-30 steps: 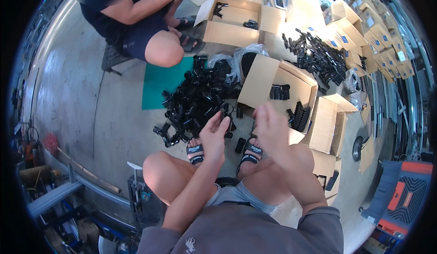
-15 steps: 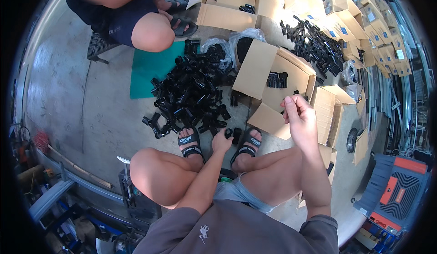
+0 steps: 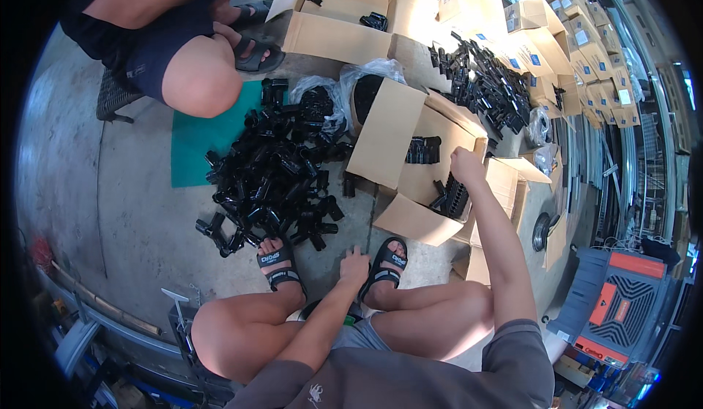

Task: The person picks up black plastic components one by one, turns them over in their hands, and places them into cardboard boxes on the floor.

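Note:
My left hand [image 3: 355, 267] hangs low between my sandalled feet, fingers pointing forward and slightly apart, with nothing visible in them. Over the right-hand side of an open cardboard box [image 3: 428, 221], my right hand [image 3: 467, 166] is closed; whatever its fingers hold is hidden. Just below that hand, a row of black tube fittings [image 3: 455, 198] lies inside the box. A second group of black fittings [image 3: 423, 150] sits farther back in it. Left of the box, a large heap of black pipe fittings [image 3: 274, 167] covers the floor and part of a green mat [image 3: 192, 149].
A co-worker's bare knee [image 3: 202, 77] is at the upper left. Another open carton [image 3: 337, 37] stands at the back, with more black parts [image 3: 487, 83] piled to its right. Clear plastic bags [image 3: 316, 90] lie behind the heap. A grey-and-orange machine [image 3: 622, 303] stands at right.
My right hand has moved from above the box's front flap to its right side. The black fitting at my left hand no longer shows there. The whole view has shifted slightly.

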Demonstrator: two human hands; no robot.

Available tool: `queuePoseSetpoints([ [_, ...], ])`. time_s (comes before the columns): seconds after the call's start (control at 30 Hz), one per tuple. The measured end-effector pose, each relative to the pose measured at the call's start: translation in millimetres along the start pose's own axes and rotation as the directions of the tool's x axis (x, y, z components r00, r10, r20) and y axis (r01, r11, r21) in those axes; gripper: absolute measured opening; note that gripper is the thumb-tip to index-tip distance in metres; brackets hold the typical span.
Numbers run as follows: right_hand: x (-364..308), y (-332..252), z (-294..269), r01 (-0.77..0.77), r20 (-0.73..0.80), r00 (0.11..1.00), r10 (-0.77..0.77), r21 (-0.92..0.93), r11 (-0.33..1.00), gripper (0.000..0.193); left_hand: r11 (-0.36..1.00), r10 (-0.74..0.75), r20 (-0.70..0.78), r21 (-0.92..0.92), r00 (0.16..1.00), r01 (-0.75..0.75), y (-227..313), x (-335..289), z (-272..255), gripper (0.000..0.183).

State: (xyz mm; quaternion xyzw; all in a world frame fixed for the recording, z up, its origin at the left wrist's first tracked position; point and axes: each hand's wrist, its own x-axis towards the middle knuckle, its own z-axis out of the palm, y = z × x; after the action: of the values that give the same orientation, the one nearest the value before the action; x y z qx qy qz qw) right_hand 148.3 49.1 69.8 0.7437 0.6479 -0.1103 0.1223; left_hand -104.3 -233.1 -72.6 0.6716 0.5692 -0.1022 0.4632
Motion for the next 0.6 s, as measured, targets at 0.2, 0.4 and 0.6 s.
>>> queuePoseSetpoints([
  [0.2, 20.7, 23.5, 45.5, -0.103, 0.161, 0.983, 0.092, 0.063, 0.993, 0.039, 0.963, -0.056, -0.059, -0.267, 0.997, 0.039, -9.5, -19.5, -15.8, 0.043],
  [0.4, 24.6, -5.9, 71.0, -0.167, 0.089, 0.985, 0.146, 0.324, 0.931, 0.051, 0.913, -0.103, -0.364, -0.404, 0.926, -0.057, -1.3, 4.6, -55.0, 0.042],
  [0.6, 35.9, 14.8, 80.3, -0.265, 0.127, 0.964, 0.232, 0.467, 0.844, 0.05, 0.687, -0.162, -0.513, -0.672, 0.843, -0.277, 33.9, 32.8, -99.8, 0.034],
])
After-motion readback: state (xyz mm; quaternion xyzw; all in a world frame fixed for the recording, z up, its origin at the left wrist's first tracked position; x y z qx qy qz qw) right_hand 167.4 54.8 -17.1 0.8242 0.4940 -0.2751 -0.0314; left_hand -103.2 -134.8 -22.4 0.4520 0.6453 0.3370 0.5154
